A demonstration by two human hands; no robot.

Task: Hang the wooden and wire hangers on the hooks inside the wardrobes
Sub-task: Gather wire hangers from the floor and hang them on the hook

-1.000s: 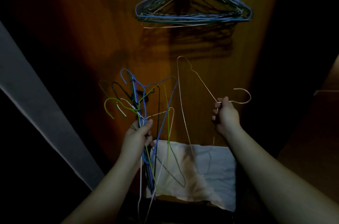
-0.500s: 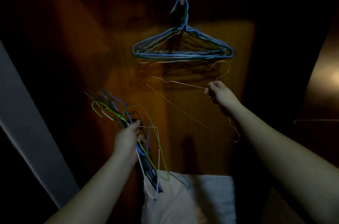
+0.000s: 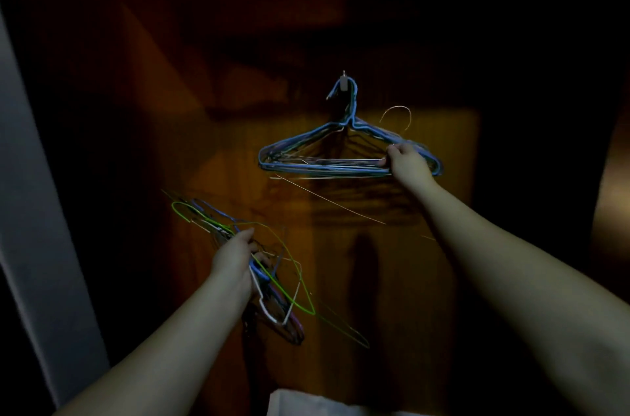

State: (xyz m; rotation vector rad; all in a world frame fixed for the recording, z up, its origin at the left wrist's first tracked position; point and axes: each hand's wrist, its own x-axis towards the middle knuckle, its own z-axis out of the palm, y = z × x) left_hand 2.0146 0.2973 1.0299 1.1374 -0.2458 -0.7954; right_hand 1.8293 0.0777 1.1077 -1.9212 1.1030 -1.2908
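1. Head view, setting: a dim wardrobe interior with a brown wooden back panel (image 3: 426,211), lit only in its middle part; the surroundings fall into near darkness.
2. Head view, hook (image 3: 344,81): a small pale hook fixed high on the back panel, right of centre.
3. Head view, hung hangers (image 3: 306,149): a stack of wire hangers, mostly blue, hangs from the hook with the necks bunched together and the triangular frames overlapping; their shadow lies on the panel just below.
4. Head view, right hand (image 3: 407,161): raised in front of the right shoulder of the hung stack, fingers curled round the neck of a single thin bare wire hanger (image 3: 397,112). Its curved hook stands above the hand, to the right of the wall hook and apart from it; one straight side runs down-left across the panel.
5. Head view, left hand (image 3: 235,257): lower and to the left, fingers closed round a bundle of wire hangers (image 3: 272,282) in green, blue and white. The hook ends point up-left and the frames trail down-right. The number of hangers in the bundle cannot be counted in this light.
6. Head view, margins: a pale grey slanted edge (image 3: 34,211), possibly a door, runs down the left side; a white cloth (image 3: 289,403) shows at the bottom edge.
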